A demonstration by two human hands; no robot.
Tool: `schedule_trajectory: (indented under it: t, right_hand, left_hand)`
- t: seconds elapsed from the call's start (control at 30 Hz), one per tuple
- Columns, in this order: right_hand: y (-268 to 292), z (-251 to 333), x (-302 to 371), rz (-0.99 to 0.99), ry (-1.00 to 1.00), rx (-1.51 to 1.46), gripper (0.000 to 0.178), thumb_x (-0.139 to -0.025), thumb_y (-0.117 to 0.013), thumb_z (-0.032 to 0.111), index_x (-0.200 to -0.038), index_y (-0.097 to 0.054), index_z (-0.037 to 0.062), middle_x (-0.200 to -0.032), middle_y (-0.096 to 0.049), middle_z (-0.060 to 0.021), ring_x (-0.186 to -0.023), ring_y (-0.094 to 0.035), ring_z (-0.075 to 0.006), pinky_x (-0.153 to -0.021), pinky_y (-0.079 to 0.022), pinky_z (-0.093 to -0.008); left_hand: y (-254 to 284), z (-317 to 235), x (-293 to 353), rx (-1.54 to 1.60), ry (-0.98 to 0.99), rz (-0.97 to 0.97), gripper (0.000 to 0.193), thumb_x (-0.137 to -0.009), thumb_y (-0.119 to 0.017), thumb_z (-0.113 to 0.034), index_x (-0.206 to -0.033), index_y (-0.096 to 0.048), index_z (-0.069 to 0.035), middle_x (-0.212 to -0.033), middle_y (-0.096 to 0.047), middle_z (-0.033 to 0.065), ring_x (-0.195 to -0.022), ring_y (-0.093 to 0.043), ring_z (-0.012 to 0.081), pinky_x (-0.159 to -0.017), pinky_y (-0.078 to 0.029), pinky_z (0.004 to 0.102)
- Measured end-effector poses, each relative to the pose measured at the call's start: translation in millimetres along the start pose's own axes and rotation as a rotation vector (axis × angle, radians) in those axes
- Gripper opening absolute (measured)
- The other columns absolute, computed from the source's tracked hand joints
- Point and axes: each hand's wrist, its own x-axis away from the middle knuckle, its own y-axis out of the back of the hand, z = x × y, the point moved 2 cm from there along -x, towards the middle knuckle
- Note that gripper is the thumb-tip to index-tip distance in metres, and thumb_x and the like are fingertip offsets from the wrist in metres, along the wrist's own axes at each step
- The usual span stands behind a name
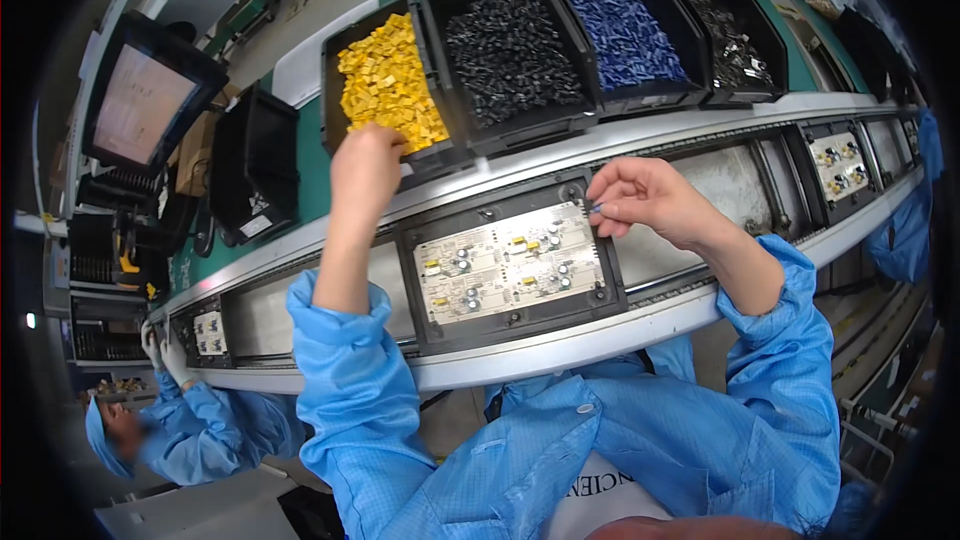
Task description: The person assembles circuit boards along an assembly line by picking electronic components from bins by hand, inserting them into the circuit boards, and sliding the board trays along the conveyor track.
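My left hand (368,172) reaches over the near edge of the black bin of yellow box-shaped components (388,80). Its fingers are curled together, and whatever lies between them is hidden. Pinched between the thumb and fingers of my right hand (645,202) is a small blue component (596,208). That hand hovers by the far right corner of a pale circuit board (470,252). The board sits in a black carrier frame (612,285) on the conveyor and bears several yellow components and dark round capacitors.
Bins of black parts (515,55), blue parts (625,35) and metallic parts (728,40) stand beyond the conveyor's metal rail (480,372). More boards ride at right (838,162) and left (209,333). A monitor (145,100) and a gloved co-worker (215,430) are at left.
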Motion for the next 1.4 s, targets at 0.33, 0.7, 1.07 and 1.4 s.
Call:
schedule_trajectory:
  t: [0.33,0.7,1.07,1.4]
  right_hand:
    - [1,-4,-1,0.036,0.007,0.049,0.011,-0.093,-0.061,0.002,-0.102,-0.061,-0.0017,-0.09,-0.07,-0.0095,-0.079,-0.069,-0.0128,-0.063,-0.054,-0.0212]
    - [-12,-11,4,-0.078,0.411,1.005,0.01,-0.084,-0.067,0.007,-0.093,-0.067,0.005,-0.085,-0.066,-0.0101,-0.076,-0.065,-0.0268,-0.065,-0.052,-0.0349]
    - [-24,-26,-2,-0.228,0.606,1.185,0.004,-0.083,-0.065,0.01,-0.085,-0.064,0.0081,-0.082,-0.058,-0.0086,-0.076,-0.062,-0.0302,-0.059,-0.05,-0.042]
    - [-26,-27,-4,-0.191,0.608,1.329,0.006,-0.081,-0.065,0.01,-0.086,-0.063,0.0068,-0.081,-0.058,-0.0078,-0.073,-0.063,-0.0283,-0.057,-0.051,-0.0398]
  left_hand:
    - [1,-7,8,0.149,0.022,-0.192,0.009,-0.079,-0.069,-0.006,-0.086,-0.066,-0.002,-0.082,-0.066,0.0138,-0.078,-0.064,0.031,-0.069,-0.05,0.0386]
    - [-6,-70,71,0.452,-0.218,-0.297,0.013,-0.077,-0.069,0.003,-0.087,-0.064,-0.003,-0.082,-0.064,0.0098,-0.076,-0.061,0.0285,-0.069,-0.048,0.0357]
    - [-11,-76,74,0.542,-0.213,-0.231,0.013,-0.078,-0.07,0.001,-0.091,-0.067,-0.002,-0.085,-0.065,0.01,-0.078,-0.062,0.0277,-0.068,-0.049,0.0352]
    - [-11,-80,74,0.542,-0.26,-0.195,0.014,-0.077,-0.071,0.0,-0.09,-0.067,-0.004,-0.084,-0.066,0.0104,-0.078,-0.062,0.0286,-0.068,-0.05,0.0361]
